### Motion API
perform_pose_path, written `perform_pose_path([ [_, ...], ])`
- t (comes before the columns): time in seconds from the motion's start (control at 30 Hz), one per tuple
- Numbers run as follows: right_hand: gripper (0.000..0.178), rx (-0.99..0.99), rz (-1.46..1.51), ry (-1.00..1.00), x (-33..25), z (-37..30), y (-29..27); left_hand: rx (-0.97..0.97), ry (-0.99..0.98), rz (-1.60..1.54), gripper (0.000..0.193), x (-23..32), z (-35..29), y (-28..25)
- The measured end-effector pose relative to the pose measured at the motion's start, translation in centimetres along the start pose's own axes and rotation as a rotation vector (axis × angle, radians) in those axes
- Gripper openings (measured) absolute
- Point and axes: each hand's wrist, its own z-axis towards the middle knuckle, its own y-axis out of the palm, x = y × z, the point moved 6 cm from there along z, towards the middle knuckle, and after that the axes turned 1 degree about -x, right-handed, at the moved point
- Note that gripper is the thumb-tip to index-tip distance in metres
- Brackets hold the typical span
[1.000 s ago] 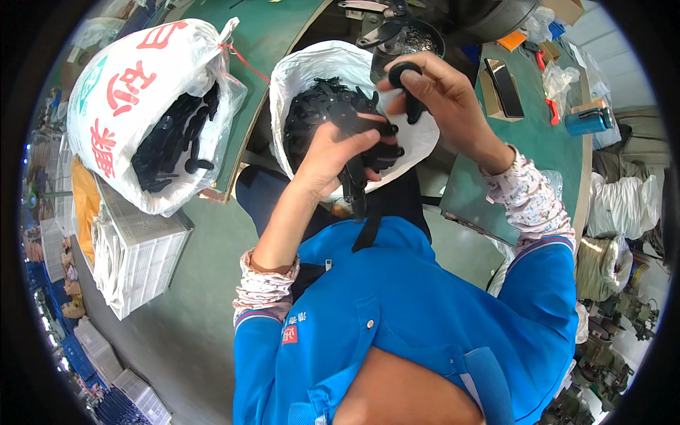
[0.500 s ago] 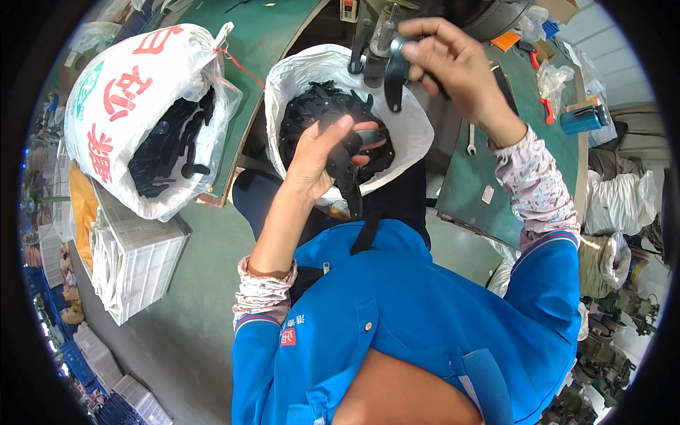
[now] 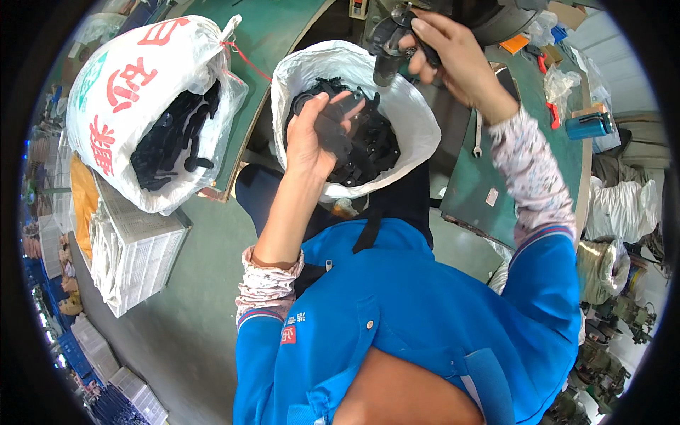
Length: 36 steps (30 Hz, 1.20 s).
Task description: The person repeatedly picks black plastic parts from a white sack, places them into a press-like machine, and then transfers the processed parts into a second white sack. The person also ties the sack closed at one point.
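White red-printed sack (image 3: 134, 106) left; plain white sack (image 3: 418, 120) centre.

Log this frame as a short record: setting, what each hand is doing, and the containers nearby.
Setting: green workbench, seen from above
Left hand: holds a black plastic part over the open white sack
Right hand: raised at the machine, fingers closed on a black part
Sack contents: heap of black parts
Second sack: white with red print, also black parts
Crate: white, below that sack

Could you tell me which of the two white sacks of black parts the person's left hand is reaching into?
The plain white sack directly in front of the person; the left hand is inside its open mouth on the black parts. The other sack, with red markings, lies apart to the left.
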Motion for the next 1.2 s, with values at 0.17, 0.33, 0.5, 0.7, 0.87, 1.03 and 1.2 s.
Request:
perform_pose_path([
  [0.17,0.071,0.146,-0.024,-0.155,6.8,-7.9,6.8,0.108,0.136,-0.066,0.022,0.1,0.7,-0.1],
  [0.33,0.075,0.319,0.139,-0.235,8.2,-9.3,11.0,0.155,0.118,0.024,0.031,-1.3,0.2,0.1],
  [0.5,0.052,0.395,-0.050,-0.332,8.1,-7.5,9.9,0.078,0.084,0.219,0.027,-0.8,-0.3,0.7],
  [0.7,0.027,0.463,0.129,-0.239,9.1,-7.5,10.2,0.033,0.147,0.067,0.033,-1.2,-0.3,-0.2],
  [0.87,0.018,0.525,0.357,-0.256,10.0,-7.5,10.1,-0.163,0.173,-0.039,0.050,-3.5,-0.6,-0.5],
  [1.03,0.021,0.529,0.515,-0.173,11.6,-7.7,9.8,-0.147,0.124,-0.063,0.047,-3.8,-1.6,0.1],
  [1.2,0.021,0.516,0.484,-0.180,11.3,-7.0,10.6,-0.182,0.156,0.050,0.046,-4.0,-1.7,0.5],
])
